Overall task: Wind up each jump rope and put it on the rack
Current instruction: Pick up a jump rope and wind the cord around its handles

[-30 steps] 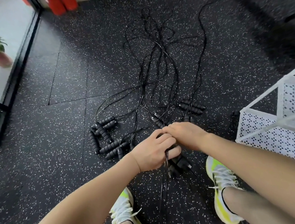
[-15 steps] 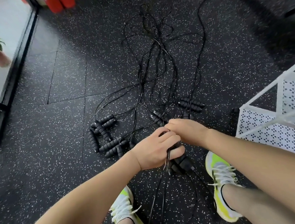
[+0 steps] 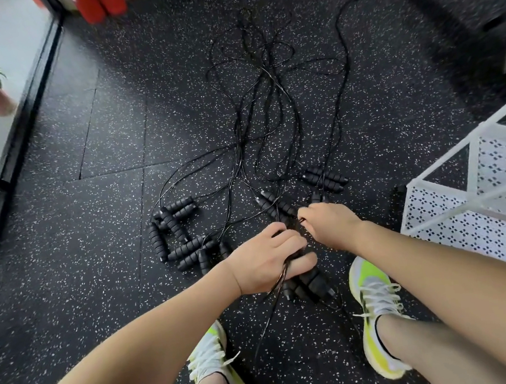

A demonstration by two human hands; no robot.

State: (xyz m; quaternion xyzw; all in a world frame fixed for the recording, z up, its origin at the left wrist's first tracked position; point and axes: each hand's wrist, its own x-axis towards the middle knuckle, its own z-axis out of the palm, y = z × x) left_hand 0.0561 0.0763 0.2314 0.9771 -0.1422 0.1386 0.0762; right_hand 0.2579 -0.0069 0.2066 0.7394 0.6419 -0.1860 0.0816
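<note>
1. The white rack [image 3: 473, 203] stands at the right, empty as far as can be seen; every place below is given from it.
2. A tangle of ropes [image 3: 269, 113] sprawls on the floor well to the rack's left, handles scattered along its near edge. None is wound yet, so the task looks barely begun.
3. The left hand [image 3: 267, 259], farther from the rack, has its fingers curled tight around one rope's two handles [image 3: 313, 283] and a bunch of cord that trails down between the shoes.
4. The right hand [image 3: 331, 223], nearer the rack, has drawn apart from the left since a second ago, when the two touched. Its fingers are curled, pinching cord. That reads as pulling slack for a fresh loop.
5. The handles now jut lower below the left fist than before.
</note>
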